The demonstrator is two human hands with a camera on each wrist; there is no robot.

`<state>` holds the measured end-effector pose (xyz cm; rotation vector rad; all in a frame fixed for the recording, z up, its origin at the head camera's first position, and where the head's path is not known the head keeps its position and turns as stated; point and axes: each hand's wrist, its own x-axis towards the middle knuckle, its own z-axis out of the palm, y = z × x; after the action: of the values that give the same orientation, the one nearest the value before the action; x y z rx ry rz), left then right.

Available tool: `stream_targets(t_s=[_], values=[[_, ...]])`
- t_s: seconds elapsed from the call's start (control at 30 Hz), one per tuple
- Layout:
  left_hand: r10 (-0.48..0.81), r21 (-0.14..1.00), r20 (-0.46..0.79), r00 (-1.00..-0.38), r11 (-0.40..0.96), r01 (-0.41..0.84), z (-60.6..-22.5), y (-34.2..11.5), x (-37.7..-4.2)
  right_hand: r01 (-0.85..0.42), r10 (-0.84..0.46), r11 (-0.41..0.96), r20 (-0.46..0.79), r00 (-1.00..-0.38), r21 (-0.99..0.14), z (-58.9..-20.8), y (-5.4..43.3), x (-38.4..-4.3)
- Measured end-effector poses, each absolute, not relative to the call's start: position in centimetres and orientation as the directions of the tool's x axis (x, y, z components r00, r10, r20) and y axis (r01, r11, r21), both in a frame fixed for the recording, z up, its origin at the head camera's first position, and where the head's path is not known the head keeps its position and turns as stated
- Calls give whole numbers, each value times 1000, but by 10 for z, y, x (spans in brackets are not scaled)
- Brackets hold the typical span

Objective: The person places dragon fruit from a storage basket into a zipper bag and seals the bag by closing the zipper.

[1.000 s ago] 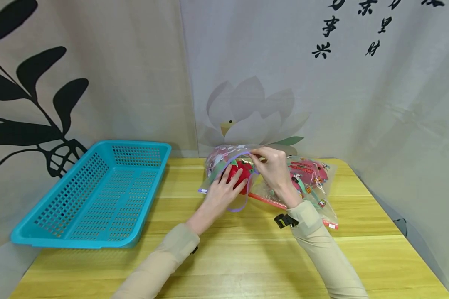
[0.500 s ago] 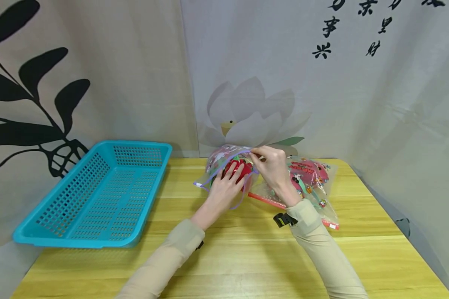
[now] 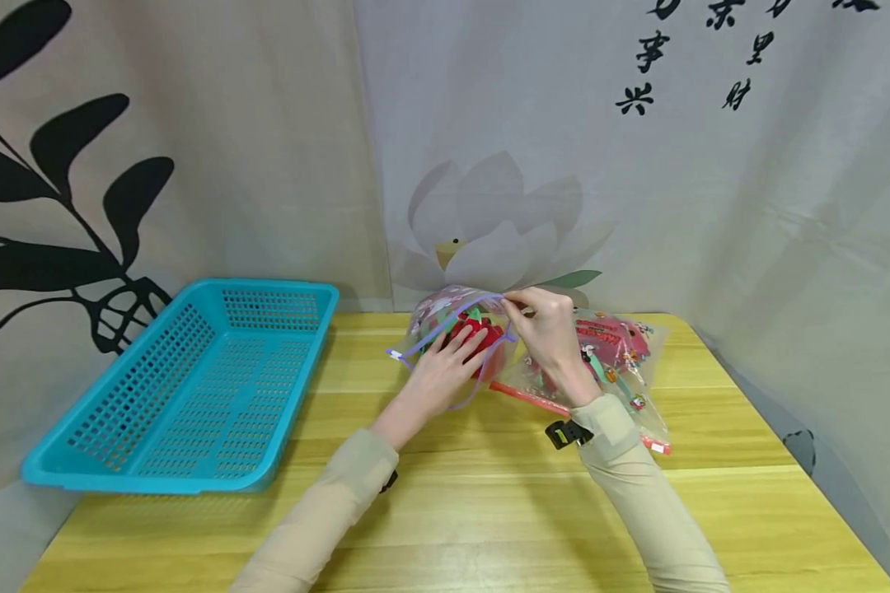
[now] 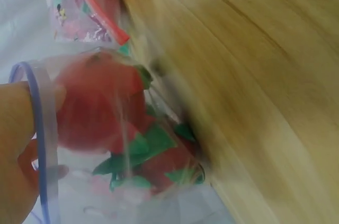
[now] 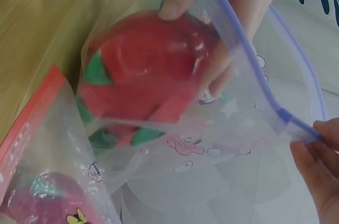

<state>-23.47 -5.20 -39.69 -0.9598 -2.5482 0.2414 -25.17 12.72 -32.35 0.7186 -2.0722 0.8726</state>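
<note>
A clear zip bag [image 3: 432, 310] with a purple zip strip and printed pattern lies at the table's back, its mouth spread apart. Inside is a red, round fruit-like thing [image 5: 143, 60] with green leaves. More red and green pieces [image 4: 159, 163] show low in the bag in the left wrist view. My left hand [image 3: 437, 380] reaches through the mouth and grips the red fruit, thumb and fingers on different sides of it. With thumb and fingertips, my right hand [image 3: 552, 333] pinches the end of the purple zip edge. The clear film blurs the contents.
A second clear bag [image 3: 623, 371] with a red zip strip and pink and red contents lies right of the first, beneath the right forearm. At the left stands a blue perforated basket [image 3: 285, 461]. A printed cloth [image 3: 267, 165] hangs behind the wooden table [image 3: 489, 519].
The bag's purple edge has been drawn up and back over my left fingers, and its mouth has changed shape. My left hand shifts slightly on the red fruit; the right keeps its pinch.
</note>
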Motion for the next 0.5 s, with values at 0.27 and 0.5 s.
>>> stream_targets(t_s=[0.27,0.5], values=[[705,-284,562,-434,657,699,-392,-80,-219,-712,-201,606,797,-569,-355,-324,132,-254],[629,-326,742,-234,642,694,-386,-114,-215,-709,-199,601,790,-580,-369,-325,136,-254]])
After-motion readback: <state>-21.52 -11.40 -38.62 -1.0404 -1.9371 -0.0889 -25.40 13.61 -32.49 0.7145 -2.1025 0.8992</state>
